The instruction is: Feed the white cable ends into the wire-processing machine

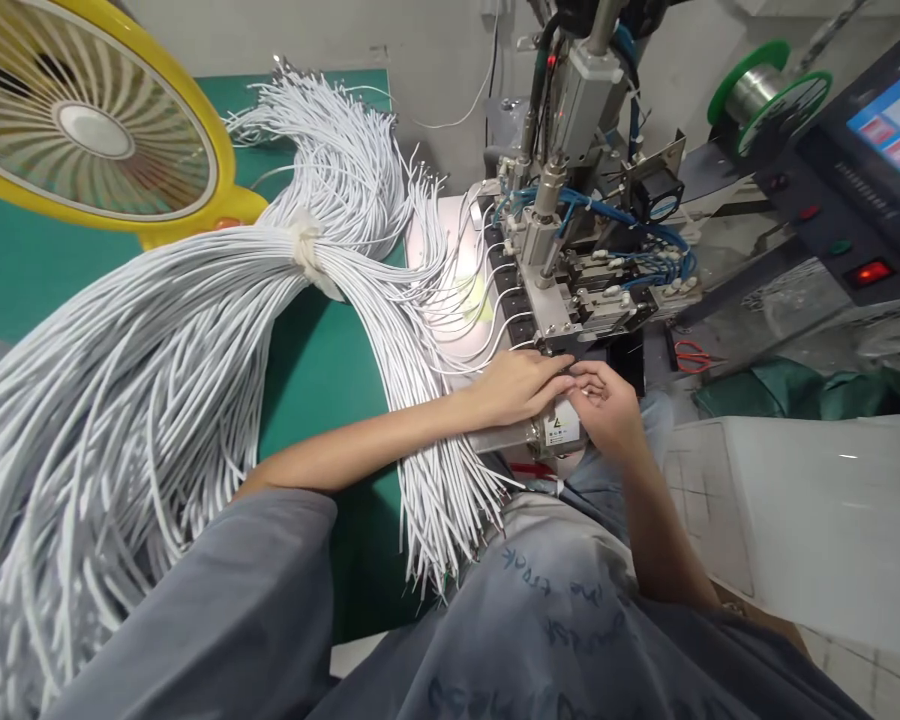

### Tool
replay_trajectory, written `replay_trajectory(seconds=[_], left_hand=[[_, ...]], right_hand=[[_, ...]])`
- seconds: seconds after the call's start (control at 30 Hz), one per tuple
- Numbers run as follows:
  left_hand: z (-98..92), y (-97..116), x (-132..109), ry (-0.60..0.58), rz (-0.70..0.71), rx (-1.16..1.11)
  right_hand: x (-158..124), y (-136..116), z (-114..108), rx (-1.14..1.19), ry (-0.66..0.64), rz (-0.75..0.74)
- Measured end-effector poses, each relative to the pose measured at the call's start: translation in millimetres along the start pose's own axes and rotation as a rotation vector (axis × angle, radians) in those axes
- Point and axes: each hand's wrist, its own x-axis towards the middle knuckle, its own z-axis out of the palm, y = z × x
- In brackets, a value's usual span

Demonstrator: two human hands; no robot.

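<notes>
Near a silver metal machine (551, 308), the left hand (521, 385) was held extended, the right hand (611, 405) curled; grips couldn't be discerned.

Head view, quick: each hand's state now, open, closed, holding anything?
Left hand: fingers mostly extended; whether it holds anything cannot be told.
Right hand: fingers curled inward; anything pinched cannot be made out.

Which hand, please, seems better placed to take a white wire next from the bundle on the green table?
Probably the left hand: its forearm crosses the white wires, and it lies nearer to them. The right hand is farther off, its fingers bent together near the machine.
</notes>
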Motion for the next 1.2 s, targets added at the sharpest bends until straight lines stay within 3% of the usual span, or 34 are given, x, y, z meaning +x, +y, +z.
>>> replay_trajectory(seconds=[0.1,0.27,0.47,0.77,0.87,1.07,1.2], left_hand=[[4.5,-10,2,0.095,0.107,-0.081],[8.3,-18,3,0.241,0.136,-0.096],[10.6,-17,1,0.215,0.121,-0.305],[12.6,-20,2,0.16,0.08,-0.377],[11.2,-19,1,0.167,0.103,-0.371],[14.1,-16,2,0.232,0.104,-0.44],[13.1,-15,1,0.264,0.063,-0.353]], right_hand=[[12,1,0,0.259,0.097,0.052],[16,-1,9,0.5,0.064,0.067],[15,1,19,0.343,0.23,-0.153],[25,-6,-7,0.173,-0.002,-0.115],[26,-3,-9,0.196,-0.015,-0.092],[16,5,15,0.421,0.156,-0.073],[13,-1,15,0.145,0.3,-0.151]])
